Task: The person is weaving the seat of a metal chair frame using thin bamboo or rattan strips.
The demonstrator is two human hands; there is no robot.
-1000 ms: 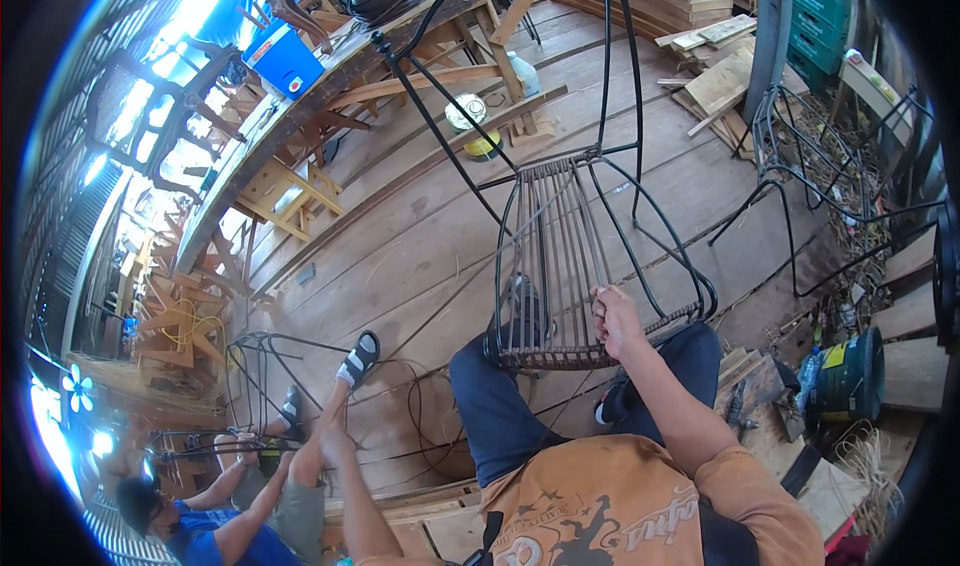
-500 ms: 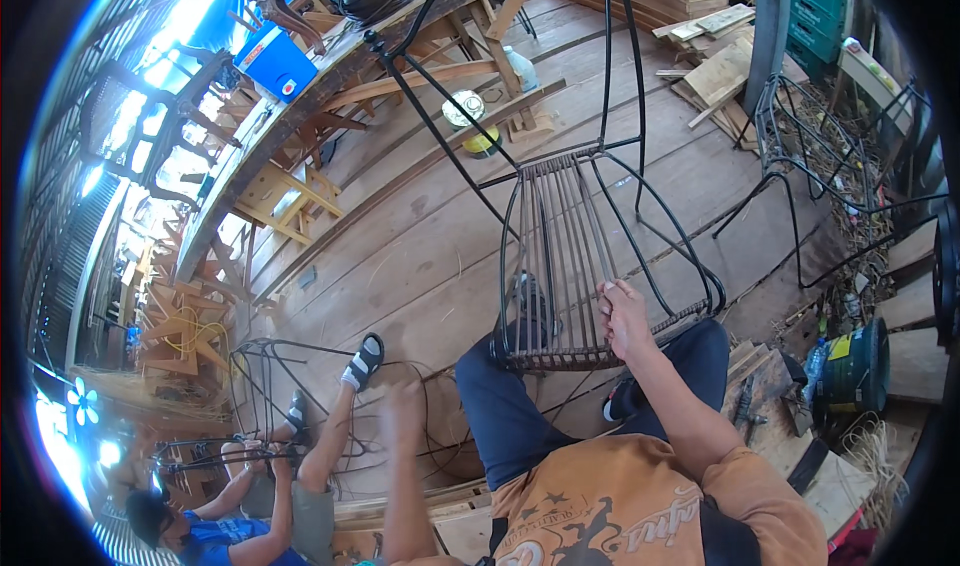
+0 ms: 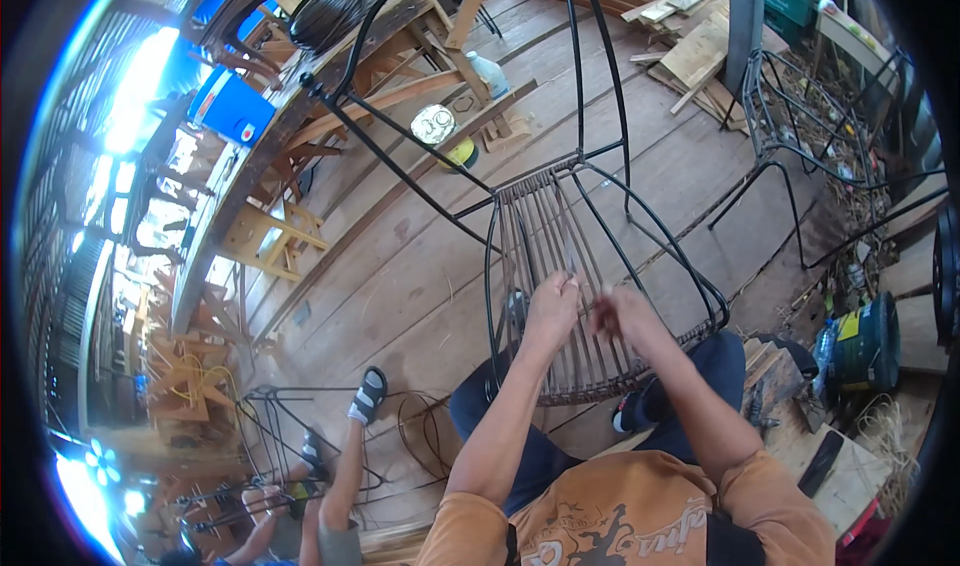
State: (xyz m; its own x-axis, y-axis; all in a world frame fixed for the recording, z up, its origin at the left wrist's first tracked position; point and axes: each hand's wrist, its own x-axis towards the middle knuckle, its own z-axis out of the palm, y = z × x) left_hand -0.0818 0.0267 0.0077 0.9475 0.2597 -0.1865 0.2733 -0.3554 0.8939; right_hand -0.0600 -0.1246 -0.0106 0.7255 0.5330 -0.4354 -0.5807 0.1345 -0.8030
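A black metal chair frame (image 3: 577, 66) stands in front of me, the near end of its seat by my knees. Several brown strands (image 3: 527, 241) run lengthwise across the seat, and its near rail (image 3: 590, 390) is wrapped in the same brown material. Over the middle of the seat, my left hand (image 3: 551, 313) is closed in a pinch on one brown strand. Just right of it, my right hand (image 3: 628, 320) is above the strands with its fingers smeared by motion, so what it holds cannot be made out.
Another black metal frame (image 3: 765, 151) stands at the right, near a dark bucket (image 3: 868, 344). Wooden boards (image 3: 690, 56) are stacked at the back. A long workbench (image 3: 275, 126) carrying a blue cooler (image 3: 232, 106) curves along the left. A co-worker's leg (image 3: 338, 466) shows at lower left.
My left hand has come from the left onto the strands. My right hand has stayed near the strands, now blurred. The view has shifted, and the co-worker sits lower in it.
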